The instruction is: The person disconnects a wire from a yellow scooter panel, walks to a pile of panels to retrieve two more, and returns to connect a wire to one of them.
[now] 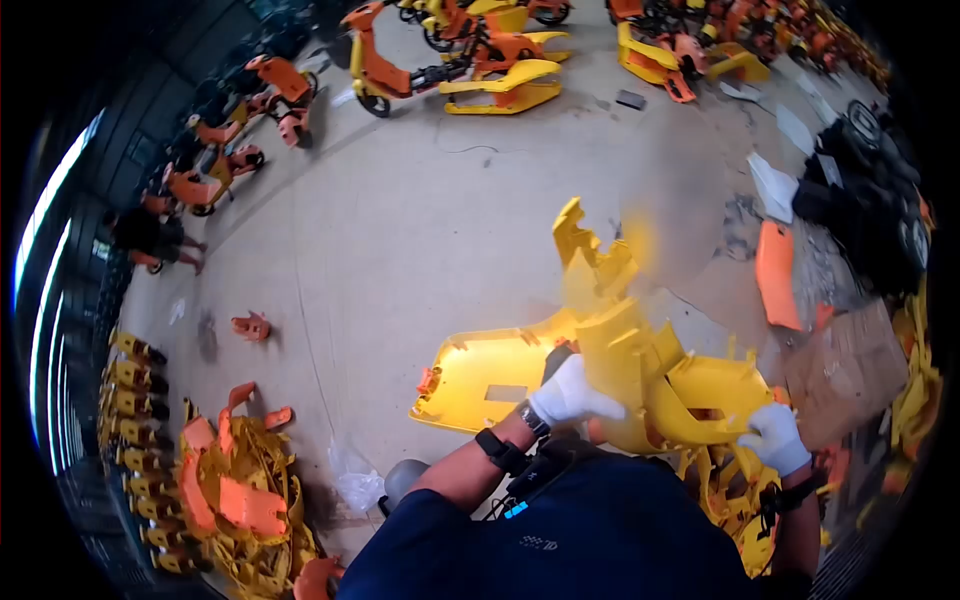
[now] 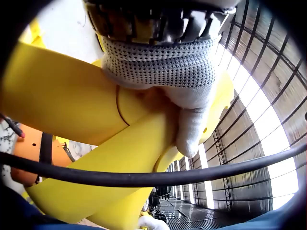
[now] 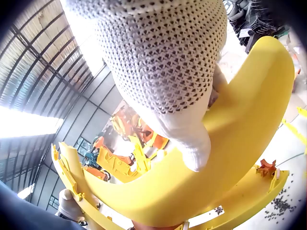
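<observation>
Several yellow plastic body panels are held together in front of the body in the head view, a long flat panel [image 1: 480,385] to the left and a curved panel [image 1: 715,395] to the right. The gloved left hand [image 1: 578,392] grips the panels near their middle, its thumb over a yellow surface [image 2: 115,163] in the left wrist view. At the right end, the gloved right hand [image 1: 775,440] pinches the curved panel's edge. In the right wrist view its thumb lies on the smooth yellow face [image 3: 230,139]; the other fingers are mostly hidden behind.
A pile of yellow and orange parts [image 1: 250,505] lies at the lower left. Orange scooters [image 1: 380,60] stand at the back. On the right are a cardboard box [image 1: 850,370], an orange panel [image 1: 777,275] and black items [image 1: 865,200]. Another person [image 1: 150,238] is at the far left.
</observation>
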Demonstrator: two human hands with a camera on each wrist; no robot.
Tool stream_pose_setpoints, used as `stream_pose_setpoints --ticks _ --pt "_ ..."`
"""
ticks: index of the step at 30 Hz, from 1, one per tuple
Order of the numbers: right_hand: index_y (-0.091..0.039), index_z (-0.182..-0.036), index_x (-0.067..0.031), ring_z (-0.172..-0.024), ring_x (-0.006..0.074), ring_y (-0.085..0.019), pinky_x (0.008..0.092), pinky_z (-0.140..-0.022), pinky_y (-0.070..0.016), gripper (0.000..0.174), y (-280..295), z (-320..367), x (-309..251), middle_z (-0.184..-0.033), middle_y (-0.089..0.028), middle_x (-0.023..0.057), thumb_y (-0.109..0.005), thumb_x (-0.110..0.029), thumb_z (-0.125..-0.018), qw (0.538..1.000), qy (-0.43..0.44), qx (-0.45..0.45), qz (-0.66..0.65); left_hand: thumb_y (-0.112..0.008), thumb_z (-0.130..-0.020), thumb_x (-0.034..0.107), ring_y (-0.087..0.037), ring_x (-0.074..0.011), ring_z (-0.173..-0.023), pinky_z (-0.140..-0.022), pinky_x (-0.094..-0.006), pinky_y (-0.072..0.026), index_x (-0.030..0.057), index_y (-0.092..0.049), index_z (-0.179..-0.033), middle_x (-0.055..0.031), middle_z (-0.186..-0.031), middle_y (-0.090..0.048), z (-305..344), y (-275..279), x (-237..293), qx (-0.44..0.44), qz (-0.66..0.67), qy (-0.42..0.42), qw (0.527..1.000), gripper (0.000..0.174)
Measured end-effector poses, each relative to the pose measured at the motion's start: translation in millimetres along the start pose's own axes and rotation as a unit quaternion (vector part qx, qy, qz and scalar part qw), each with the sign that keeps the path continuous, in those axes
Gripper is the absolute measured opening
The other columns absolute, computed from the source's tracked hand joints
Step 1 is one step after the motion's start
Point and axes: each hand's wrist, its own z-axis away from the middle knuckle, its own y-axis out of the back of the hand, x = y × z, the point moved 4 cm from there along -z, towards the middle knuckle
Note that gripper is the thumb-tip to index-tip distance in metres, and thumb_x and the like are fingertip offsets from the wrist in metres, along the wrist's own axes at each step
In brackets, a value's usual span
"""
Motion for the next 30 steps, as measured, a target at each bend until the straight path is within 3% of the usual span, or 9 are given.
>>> stream_pose_setpoints --ticks 2,7,10,13,17,19,22,25,30 --pt "-0.064 -0.074 -0.0102 -0.079 0.0322 -0.057 0.0446 -0.074 -0.0419 0.027 -7.4 -8.0 -10.3 -0.075 -0.059 0.0109 -0.071 -0.036 -0.073 0.999 -0.026 -0.039 0.014 -0.084 -0.065 0.006 -0.066 -0.0189 -0.088 -0.076 -0.0333 -0.0559 -0.0005 -0.065 -0.106 -0.0085 -0.096 -0.07 4.1 -3.1 10.1 0.011 0.05 0.048 0.998 0.045" --pt "-0.061 -0.088 -0.0113 -0.088 0.0278 -0.054 0.0395 -0.078 -0.0431 0.017 -33.6 8.9 -44.9 -0.087 -0.056 0.0077 -0.062 -0.027 -0.083 0.964 -0.133 0.231 0.008 -0.086 -0.063 0.03 -0.065 -0.0285 -0.093 -0.084 -0.0436 -0.055 -0.0088 -0.056 -0.119 -0.0175 -0.107 -0.066 -2.9 27.1 -22.1 0.045 -0.085 -0.015 0.995 0.075" --pt "-0.063 -0.09 -0.0096 -0.088 0.0314 -0.057 0.0418 -0.078 -0.0454 0.018 -85.2 64.6 -67.8 -0.088 -0.059 0.0105 -0.06 -0.027 -0.087 0.919 -0.233 0.226 -0.222 -0.083 -0.066 0.027 -0.064 -0.0312 -0.1 -0.087 -0.0453 -0.0543 -0.0092 -0.053 -0.125 -0.0192 -0.114 -0.063 -11.3 32.0 -39.2 0.037 -0.055 -0.028 0.997 0.076" --pt "-0.066 -0.094 -0.0076 -0.091 0.0332 -0.062 0.0438 -0.079 -0.0478 0.029 -189.9 161.4 -87.2 -0.091 -0.066 0.0142 -0.061 -0.035 -0.086 0.79 -0.448 0.061 -0.414 -0.084 -0.066 0.026 -0.064 -0.0311 -0.099 -0.086 -0.045 -0.0543 -0.0091 -0.053 -0.124 -0.0189 -0.115 -0.063 -18.9 31.8 -60.0 0.032 -0.066 0.009 0.997 0.075" --pt "-0.072 -0.093 -0.004 -0.084 0.0361 -0.067 0.0436 -0.075 -0.051 0.038 -382.7 348.3 -142.7 -0.087 -0.07 0.0193 -0.062 -0.038 -0.079 0.603 -0.734 -0.008 -0.312 -0.084 -0.065 0.026 -0.064 -0.031 -0.099 -0.086 -0.0447 -0.0543 -0.009 -0.053 -0.124 -0.0185 -0.115 -0.063 -18.2 37.1 -84.3 0.047 -0.089 0.071 0.992 0.075" --pt "-0.071 -0.093 -0.0045 -0.084 0.0361 -0.066 0.0429 -0.075 -0.0507 0.036 -396.0 389.5 -174.8 -0.09 -0.07 0.0187 -0.062 -0.036 -0.079 0.596 -0.706 0.107 -0.368 -0.084 -0.065 0.025 -0.064 -0.031 -0.099 -0.086 -0.0445 -0.0542 -0.0089 -0.054 -0.124 -0.0183 -0.115 -0.063 -14.9 39.2 -96.7 0.065 -0.099 0.1 0.988 0.074" --pt "-0.071 -0.095 -0.0056 -0.091 0.0342 -0.064 0.0421 -0.079 -0.05 0.032 -425.5 412.3 -188.5 -0.1 -0.069 0.0183 -0.06 -0.032 -0.082 0.581 -0.705 0.028 -0.406 -0.084 -0.065 0.025 -0.064 -0.0309 -0.098 -0.086 -0.0442 -0.0542 -0.0088 -0.054 -0.124 -0.0179 -0.116 -0.063 -5.3 41.4 -110.5 0.085 -0.12 0.147 0.978 0.074" --pt "-0.07 -0.097 -0.0061 -0.094 0.0342 -0.063 0.0429 -0.081 -0.0491 0.031 -407.8 396.7 -152.4 -0.102 -0.068 0.0178 -0.057 -0.031 -0.084 0.707 -0.635 -0.033 -0.309 -0.084 -0.065 0.024 -0.064 -0.0308 -0.098 -0.085 -0.0439 -0.0542 -0.0087 -0.054 -0.124 -0.0176 -0.116 -0.063 6.6 40.6 -113.7 0.121 -0.143 0.178 0.966 0.074" --pt "-0.071 -0.096 -0.0046 -0.09 0.0393 -0.063 0.0454 -0.082 -0.0488 0.04 -457.2 402.4 -55.0 -0.094 -0.068 0.0204 -0.054 -0.038 -0.084 0.651 -0.645 0.069 -0.395 -0.084 -0.064 0.023 -0.064 -0.0307 -0.097 -0.085 -0.0435 -0.0542 -0.0085 -0.055 -0.123 -0.0171 -0.116 -0.063 17.3 7.0 -106.6 0.179 -0.175 0.191 0.949 0.073"
